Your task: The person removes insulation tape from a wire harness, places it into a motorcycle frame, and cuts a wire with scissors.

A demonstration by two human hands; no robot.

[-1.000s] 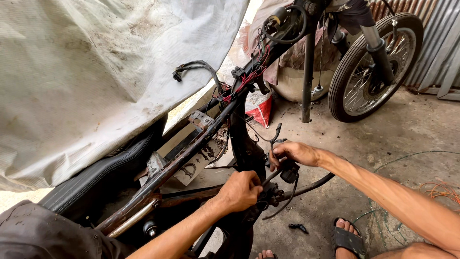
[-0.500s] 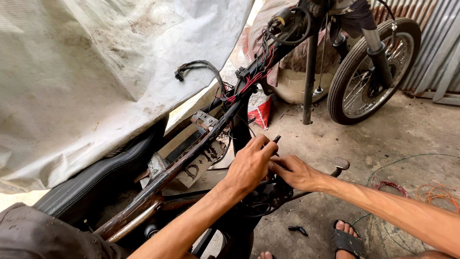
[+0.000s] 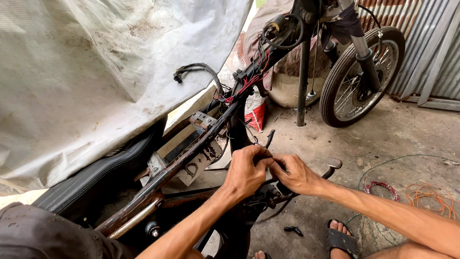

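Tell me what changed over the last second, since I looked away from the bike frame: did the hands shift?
The left hand came up from the lower frame and across toward the right hand; the two now meet, fingers pinching a black cable beside the rusty frame tube. The right hand dropped slightly, off the part it gripped. The front wheel, grey tarp and wire coils on the floor stayed put.

One head camera looks steeply down, close over the motorcycle frame (image 3: 191, 153), seemingly forward-tilted.

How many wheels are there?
1: the spoked front wheel stands at upper right, beside the corrugated metal wall. Another may be hidden outside the view.
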